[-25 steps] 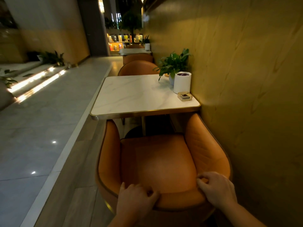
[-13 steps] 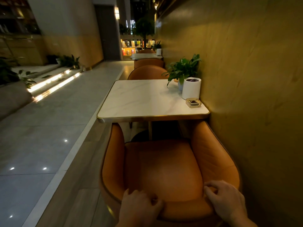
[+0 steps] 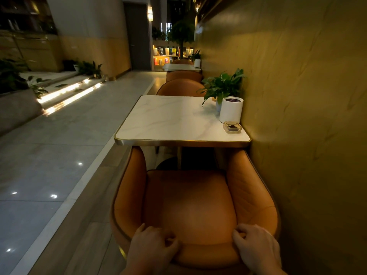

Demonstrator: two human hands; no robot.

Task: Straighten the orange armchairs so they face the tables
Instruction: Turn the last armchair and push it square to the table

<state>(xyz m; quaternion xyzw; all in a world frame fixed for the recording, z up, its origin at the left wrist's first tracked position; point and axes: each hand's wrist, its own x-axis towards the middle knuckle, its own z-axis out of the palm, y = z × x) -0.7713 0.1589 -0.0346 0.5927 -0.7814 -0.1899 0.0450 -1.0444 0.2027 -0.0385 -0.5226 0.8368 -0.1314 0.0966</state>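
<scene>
Orange leather, the near armchair (image 3: 190, 203) sits right before the white marble table (image 3: 174, 120), its arm fronts tucked under the brass edge and its right side close to the wall (image 3: 297, 116). Over the last second it has moved very little. It seems to have squared up slightly, though the camera shifted too, so I cannot be sure. As it lies now, this chair faces its table and looks nearly done. The left hand (image 3: 153, 247) and right hand (image 3: 256, 245) both grip the top of the backrest, fingers (image 3: 170, 240) curled over the padded rim. A potted plant (image 3: 222, 86), a white canister (image 3: 231, 110) and a small glass dish (image 3: 232, 127) stand on the table's wall side. More orange chairs (image 3: 179, 88) wait farther down.
</scene>
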